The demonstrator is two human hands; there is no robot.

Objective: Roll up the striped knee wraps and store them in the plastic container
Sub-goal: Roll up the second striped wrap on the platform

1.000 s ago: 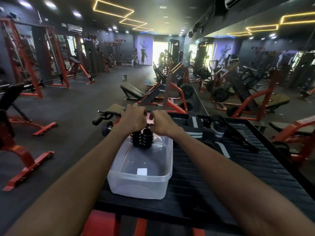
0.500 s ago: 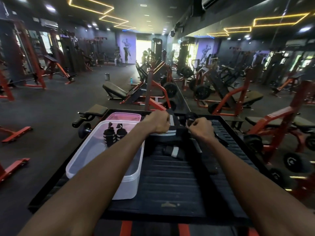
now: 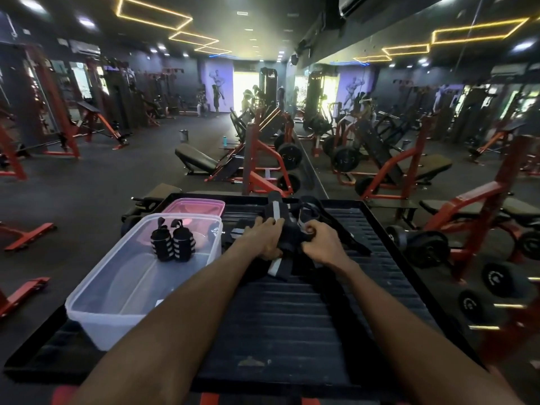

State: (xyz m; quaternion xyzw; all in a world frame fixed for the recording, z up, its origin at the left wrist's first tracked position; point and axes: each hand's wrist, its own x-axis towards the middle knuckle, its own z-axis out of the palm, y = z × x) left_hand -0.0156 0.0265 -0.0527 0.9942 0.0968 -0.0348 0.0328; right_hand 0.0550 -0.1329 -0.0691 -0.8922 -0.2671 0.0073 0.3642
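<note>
Two rolled black wraps with grey stripes (image 3: 172, 242) stand side by side at the far end of the clear plastic container (image 3: 96, 320). To its right, an unrolled black knee wrap with a grey stripe (image 3: 276, 266) lies heaped on the black ribbed platform (image 3: 295, 323). My left hand (image 3: 267, 239) rests on the heap with fingers reaching over it and holds the fabric. My right hand (image 3: 320, 244) pinches the wrap's edge with curled fingers. More loose strap (image 3: 336, 226) trails behind and to the right.
A pink lid (image 3: 194, 206) lies behind the container. Dumbbells (image 3: 420, 247) sit on a rack to the right of the platform. Red and black gym machines and benches (image 3: 263, 168) fill the floor beyond, with a mirror wall on the right.
Both hands left the container, where the rolled wraps now stand, and moved right onto the loose wrap. They have pulled it nearer along the platform.
</note>
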